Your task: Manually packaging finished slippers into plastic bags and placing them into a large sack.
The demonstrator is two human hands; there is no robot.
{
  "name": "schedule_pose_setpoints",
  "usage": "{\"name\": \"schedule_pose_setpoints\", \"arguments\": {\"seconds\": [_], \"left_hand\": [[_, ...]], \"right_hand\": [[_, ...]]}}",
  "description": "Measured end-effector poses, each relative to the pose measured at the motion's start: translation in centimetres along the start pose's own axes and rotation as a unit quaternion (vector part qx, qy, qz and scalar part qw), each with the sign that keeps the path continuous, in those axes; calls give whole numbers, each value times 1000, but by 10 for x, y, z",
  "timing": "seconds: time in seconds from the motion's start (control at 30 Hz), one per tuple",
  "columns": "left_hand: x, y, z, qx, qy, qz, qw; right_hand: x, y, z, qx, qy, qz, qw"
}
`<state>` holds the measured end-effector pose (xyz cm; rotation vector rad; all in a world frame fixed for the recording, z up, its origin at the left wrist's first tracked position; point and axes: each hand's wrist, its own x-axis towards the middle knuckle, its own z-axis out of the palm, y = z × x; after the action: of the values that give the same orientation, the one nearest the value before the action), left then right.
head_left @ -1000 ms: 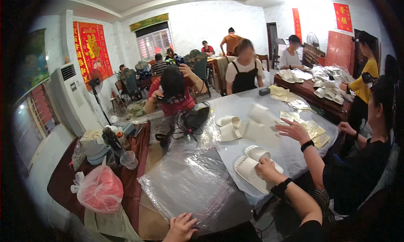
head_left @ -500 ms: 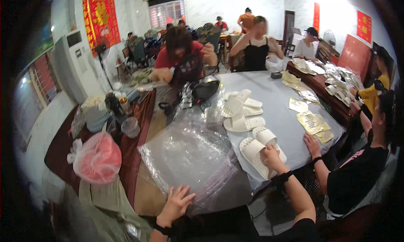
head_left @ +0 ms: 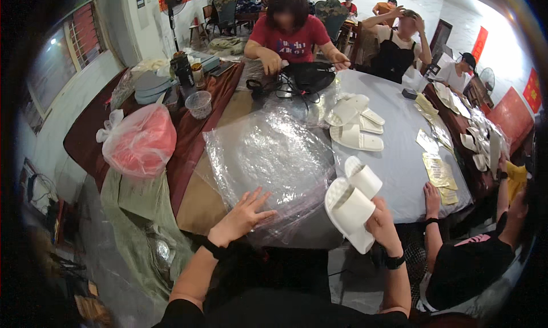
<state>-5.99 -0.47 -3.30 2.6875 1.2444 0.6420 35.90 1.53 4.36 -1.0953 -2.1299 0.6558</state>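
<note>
My right hand point(head_left: 383, 226) grips a pair of white slippers point(head_left: 349, 211), one partly over the other, tilted above the table's near edge. Its fingers close round the side of the nearer slipper, and some are hidden beneath it. To the left, my left hand point(head_left: 241, 218) lies with fingers spread on the near corner of a stack of clear plastic bags point(head_left: 262, 162). More white slippers point(head_left: 357, 138) rest on the table just beyond, right of the bags.
A pink bundle in a clear bag point(head_left: 140, 142) and a plastic tub point(head_left: 198, 104) sit at the left. Across the table, a person in red handles a black bag point(head_left: 308, 77). Yellow packets point(head_left: 438, 171) lie at the right, near a co-worker's hand point(head_left: 432, 199).
My right hand has lifted the slipper pair off the table and brought it nearer to me. My left hand stays on the plastic bags. The view has shifted, and the person opposite has straightened up.
</note>
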Motion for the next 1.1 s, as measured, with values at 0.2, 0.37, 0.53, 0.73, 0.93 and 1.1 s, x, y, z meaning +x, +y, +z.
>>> {"name": "schedule_pose_setpoints", "arguments": {"seconds": [0.2, 0.37, 0.53, 0.73, 0.93, 1.1], "left_hand": [[10, 13, -6, -20, 81, -33, 996], [15, 51, -14, -45, 111, -38, 992], [18, 83, -21, -67, 78, -16, 995], [23, 96, -18, -95, 67, 40, 992], [18, 99, -20, -116, 46, 70, 990], [9, 94, -14, -102, 24, 88, 991]], "right_hand": [[-9, -47, 23, 38, -180, -92, 979], [11, -61, 64, 46, -193, -114, 974], [34, -42, 96, -49, -180, -85, 979], [70, -11, 150, -134, -12, -102, 986], [124, 13, 189, -179, 32, -44, 982], [136, 28, 209, -129, 45, 32, 990]]}}
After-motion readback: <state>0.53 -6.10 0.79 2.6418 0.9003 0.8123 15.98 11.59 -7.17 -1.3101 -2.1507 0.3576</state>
